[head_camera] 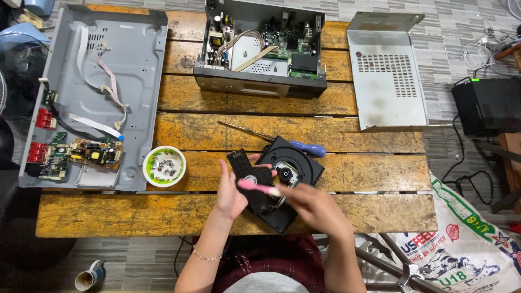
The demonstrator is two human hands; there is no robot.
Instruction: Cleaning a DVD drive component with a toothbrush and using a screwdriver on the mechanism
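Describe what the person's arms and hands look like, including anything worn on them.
Both forearms are bare, with no sleeves or gloves. The left hand has a thin beaded bracelet at the wrist. The right hand wears nothing visible; no rings can be made out on the fingers.
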